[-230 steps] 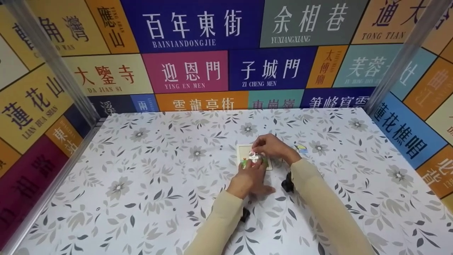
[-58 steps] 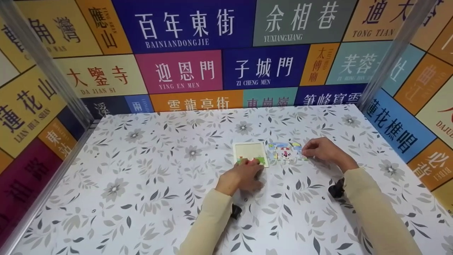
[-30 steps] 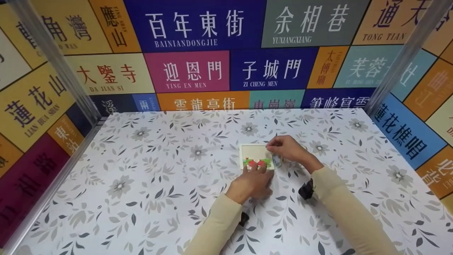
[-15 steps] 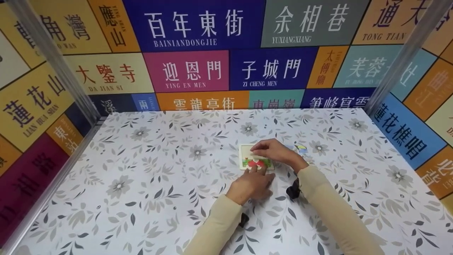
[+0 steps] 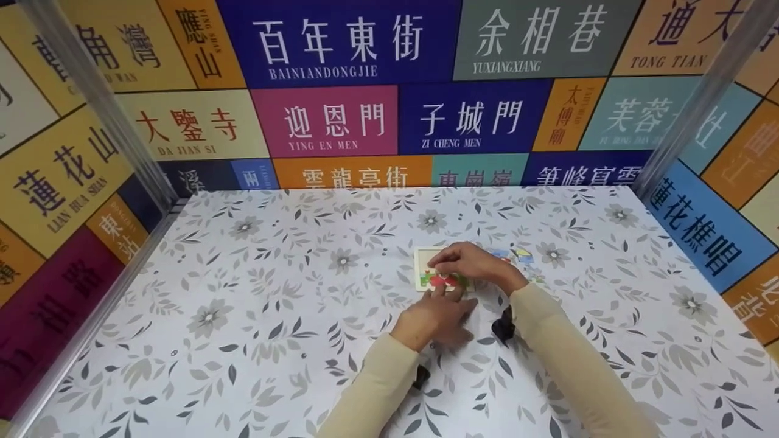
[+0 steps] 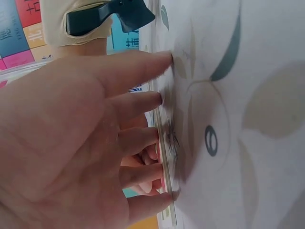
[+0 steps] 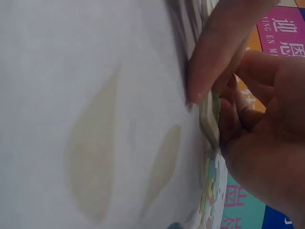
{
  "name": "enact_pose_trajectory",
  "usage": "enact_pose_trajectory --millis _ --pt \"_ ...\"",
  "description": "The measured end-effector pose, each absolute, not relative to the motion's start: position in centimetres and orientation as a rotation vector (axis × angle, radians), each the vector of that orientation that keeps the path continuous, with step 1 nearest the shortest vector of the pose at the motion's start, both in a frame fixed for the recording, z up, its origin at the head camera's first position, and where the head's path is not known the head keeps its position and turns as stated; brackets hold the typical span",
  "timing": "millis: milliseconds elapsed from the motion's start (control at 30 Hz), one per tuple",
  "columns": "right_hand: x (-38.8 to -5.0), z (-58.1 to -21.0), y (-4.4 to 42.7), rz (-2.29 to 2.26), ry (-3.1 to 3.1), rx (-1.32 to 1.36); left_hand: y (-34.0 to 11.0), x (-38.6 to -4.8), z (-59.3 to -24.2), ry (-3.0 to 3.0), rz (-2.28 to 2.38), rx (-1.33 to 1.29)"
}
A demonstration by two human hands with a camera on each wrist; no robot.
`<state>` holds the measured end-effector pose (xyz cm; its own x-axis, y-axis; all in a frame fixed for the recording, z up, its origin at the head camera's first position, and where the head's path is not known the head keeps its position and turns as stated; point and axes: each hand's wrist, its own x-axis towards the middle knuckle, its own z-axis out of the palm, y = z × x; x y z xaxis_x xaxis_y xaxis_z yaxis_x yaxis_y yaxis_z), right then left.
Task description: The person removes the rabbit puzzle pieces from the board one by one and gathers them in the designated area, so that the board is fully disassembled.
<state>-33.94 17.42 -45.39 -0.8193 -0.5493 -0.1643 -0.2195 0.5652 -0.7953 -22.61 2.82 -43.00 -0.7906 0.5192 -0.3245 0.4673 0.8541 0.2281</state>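
Note:
A small pale puzzle tray (image 5: 418, 271) lies on the patterned tabletop, with green and red puzzle pieces (image 5: 437, 281) along its near side. My left hand (image 5: 433, 319) has its fingers extended, their tips at the tray's near edge; the left wrist view shows them against the thin board edge (image 6: 164, 162). Over the tray's middle, my right hand (image 5: 476, 263) has thumb and fingers together, pinching a puzzle piece that the fingers mostly hide. In the right wrist view, this hand (image 7: 267, 129) covers part of the tray (image 7: 208, 119).
Loose puzzle pieces (image 5: 521, 255) lie to the right of the tray, partly behind my right wrist. Sign-covered panels (image 5: 335, 121) stand behind the tabletop (image 5: 274, 377) and at its sides. Dark wrist cameras (image 5: 503, 325) sit at the sleeve cuffs.
My right hand has come left from the loose pieces to over the tray, and lowered slightly in the last half second. The left hand stays at the tray's near edge.

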Motion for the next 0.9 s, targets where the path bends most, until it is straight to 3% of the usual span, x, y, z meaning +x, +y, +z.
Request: enact_pose_trajectory --millis 900 --pt "-34.31 -45.11 17.08 -1.077 2.303 -0.759 2.57 -22.53 -42.81 2.614 0.198 0.706"
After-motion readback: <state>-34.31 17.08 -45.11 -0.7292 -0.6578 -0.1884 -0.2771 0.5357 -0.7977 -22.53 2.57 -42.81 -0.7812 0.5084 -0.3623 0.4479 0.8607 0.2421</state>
